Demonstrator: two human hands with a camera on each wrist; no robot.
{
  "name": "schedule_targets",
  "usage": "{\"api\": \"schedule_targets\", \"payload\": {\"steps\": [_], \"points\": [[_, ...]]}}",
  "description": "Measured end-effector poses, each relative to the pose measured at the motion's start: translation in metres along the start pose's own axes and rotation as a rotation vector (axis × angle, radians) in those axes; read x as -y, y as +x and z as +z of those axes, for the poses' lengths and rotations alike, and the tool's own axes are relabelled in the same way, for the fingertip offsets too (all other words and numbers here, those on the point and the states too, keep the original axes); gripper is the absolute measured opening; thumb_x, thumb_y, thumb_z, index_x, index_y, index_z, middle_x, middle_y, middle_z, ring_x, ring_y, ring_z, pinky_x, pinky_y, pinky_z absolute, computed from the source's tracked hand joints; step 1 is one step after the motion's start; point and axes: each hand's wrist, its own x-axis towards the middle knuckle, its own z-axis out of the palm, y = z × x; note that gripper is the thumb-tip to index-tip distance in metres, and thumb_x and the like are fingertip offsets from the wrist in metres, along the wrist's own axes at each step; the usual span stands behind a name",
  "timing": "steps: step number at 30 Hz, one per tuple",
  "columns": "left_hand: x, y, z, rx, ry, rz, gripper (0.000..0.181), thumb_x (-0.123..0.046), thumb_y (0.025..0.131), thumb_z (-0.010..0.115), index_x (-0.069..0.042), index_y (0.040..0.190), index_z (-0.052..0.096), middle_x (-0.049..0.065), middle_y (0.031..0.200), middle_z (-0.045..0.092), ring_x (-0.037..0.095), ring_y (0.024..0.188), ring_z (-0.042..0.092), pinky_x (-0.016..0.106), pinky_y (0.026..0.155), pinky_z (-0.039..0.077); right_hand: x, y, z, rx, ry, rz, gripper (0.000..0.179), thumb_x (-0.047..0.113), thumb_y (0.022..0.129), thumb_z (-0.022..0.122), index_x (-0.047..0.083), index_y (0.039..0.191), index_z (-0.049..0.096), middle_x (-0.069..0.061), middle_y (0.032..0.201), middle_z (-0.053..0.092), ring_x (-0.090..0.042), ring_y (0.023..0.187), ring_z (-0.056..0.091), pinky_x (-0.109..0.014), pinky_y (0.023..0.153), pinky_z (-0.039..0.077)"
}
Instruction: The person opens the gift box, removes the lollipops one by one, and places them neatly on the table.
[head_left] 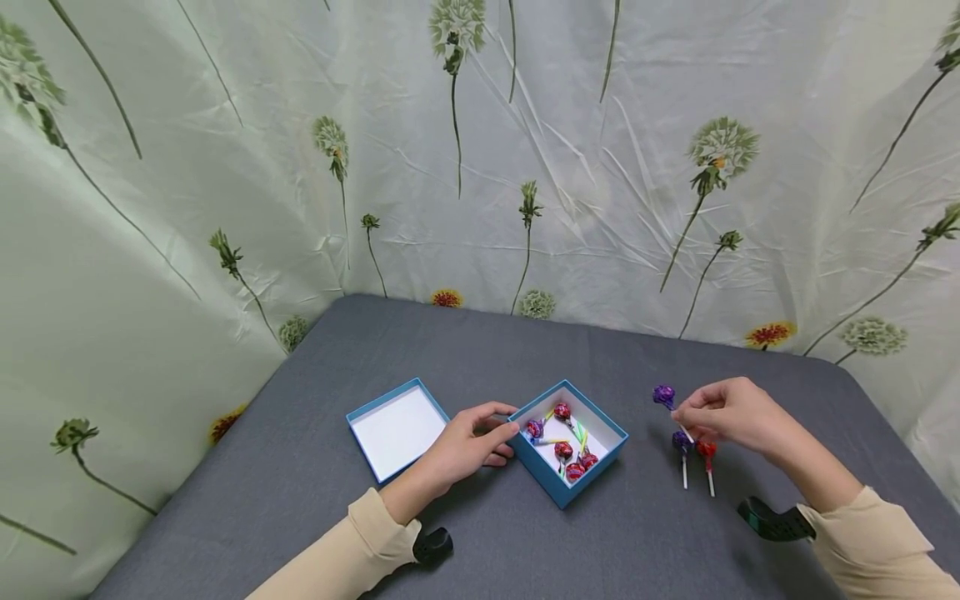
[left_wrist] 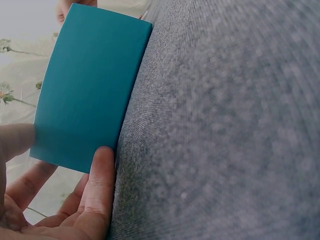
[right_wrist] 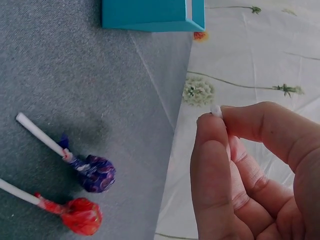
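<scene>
My left hand holds the left corner of an open blue box, thumb and fingers set about that corner. In the left wrist view, fingertips touch the box's teal side. Several wrapped lollipops lie inside it, mostly red. Over to the right, my right hand pinches the white stick of a purple lollipop between thumb and fingers, above the table. Just below, a second purple lollipop and a red lollipop lie side by side on the cloth.
The box's lid, blue-rimmed with a white inside, lies left of the box behind my left forearm. A dark grey cloth covers the table. Behind it hangs a white curtain printed with dandelions.
</scene>
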Motion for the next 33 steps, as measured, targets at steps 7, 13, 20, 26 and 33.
{"api": "schedule_targets", "payload": {"steps": [7, 13, 20, 26, 33], "points": [[0.0, -0.001, 0.0, 0.003, 0.0, 0.001, 0.042, -0.031, 0.11, 0.063, -0.01, 0.146, 0.062, 0.017, 0.129, 0.072, 0.02, 0.098, 0.076, 0.036, 0.087, 0.067, -0.016, -0.003, -0.004, -0.002, 0.046, 0.034, 0.028, 0.022, 0.106, 0.069, -0.004, 0.101, 0.076, 0.0, 0.084, 0.077, -0.006, 0.076, 0.068, -0.028, 0.073, 0.065], [0.0, -0.001, 0.0, 0.008, -0.008, -0.009, 0.041, -0.031, 0.11, 0.063, -0.011, 0.146, 0.062, 0.016, 0.13, 0.071, 0.018, 0.098, 0.076, 0.035, 0.087, 0.067, -0.026, -0.008, -0.005, -0.001, 0.091, 0.054, 0.028, 0.02, 0.106, 0.067, -0.006, 0.102, 0.075, -0.001, 0.089, 0.079, -0.004, 0.077, 0.069, -0.028, 0.074, 0.065], [0.0, -0.001, 0.0, 0.003, -0.001, -0.005, 0.041, -0.031, 0.111, 0.063, -0.011, 0.146, 0.063, 0.016, 0.13, 0.071, 0.019, 0.098, 0.076, 0.036, 0.087, 0.067, -0.034, -0.012, -0.005, -0.013, 0.089, 0.087, 0.029, 0.02, 0.108, 0.065, -0.007, 0.106, 0.075, -0.003, 0.095, 0.081, -0.007, 0.078, 0.071, -0.027, 0.074, 0.065], [0.0, -0.001, 0.0, 0.002, -0.003, 0.0, 0.041, -0.031, 0.111, 0.063, -0.01, 0.146, 0.062, 0.016, 0.13, 0.071, 0.019, 0.098, 0.076, 0.036, 0.087, 0.067, -0.04, -0.015, -0.004, -0.028, 0.069, 0.11, 0.031, 0.02, 0.107, 0.064, -0.009, 0.11, 0.075, -0.002, 0.095, 0.081, -0.007, 0.077, 0.071, -0.026, 0.071, 0.063], [0.0, 0.0, -0.001, 0.0, 0.001, 0.0, 0.042, -0.031, 0.11, 0.063, -0.011, 0.146, 0.062, 0.017, 0.13, 0.071, 0.019, 0.098, 0.077, 0.036, 0.087, 0.067, -0.053, -0.018, -0.004, -0.032, 0.113, 0.141, 0.033, 0.021, 0.108, 0.063, -0.01, 0.112, 0.074, 0.003, 0.089, 0.078, -0.005, 0.075, 0.07, -0.025, 0.071, 0.064]]}}
